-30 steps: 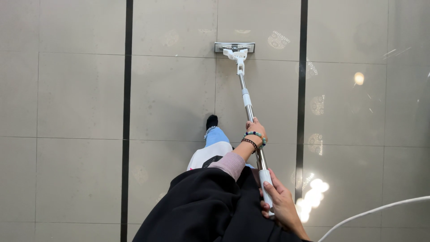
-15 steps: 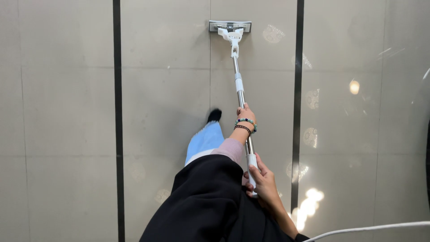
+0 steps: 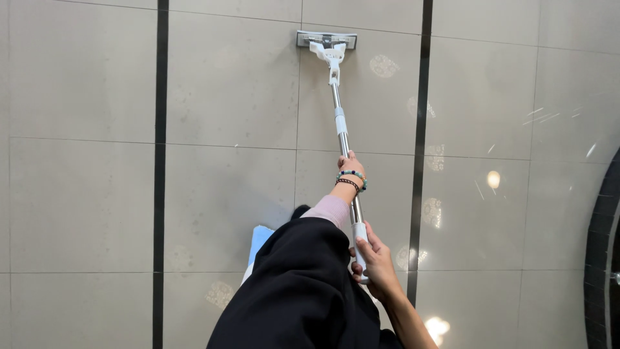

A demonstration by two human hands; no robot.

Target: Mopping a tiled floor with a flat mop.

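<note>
A flat mop has a grey head (image 3: 326, 40) lying on the pale tiled floor (image 3: 226, 97) at the top middle, and its silver and white pole (image 3: 340, 126) runs down toward me. My left hand (image 3: 351, 165), with beaded bracelets (image 3: 351, 179) on the wrist and a pink cuff behind, grips the pole at mid-length. My right hand (image 3: 376, 262) is wrapped around the white end grip, close to my body. A black garment (image 3: 297, 291) covers my front and hides the lower arm.
Two dark strips (image 3: 159, 161) (image 3: 421, 129) run lengthwise through the glossy tiles, which carry light reflections (image 3: 494, 179). A black shoe tip (image 3: 299, 211) and a blue trouser leg (image 3: 259, 236) show below the left hand. A dark curved edge (image 3: 604, 232) borders the right side.
The mop head has slid further from me along the floor, both hands still on the pole. The white cable at the lower right has left the view. The foot is more covered.
</note>
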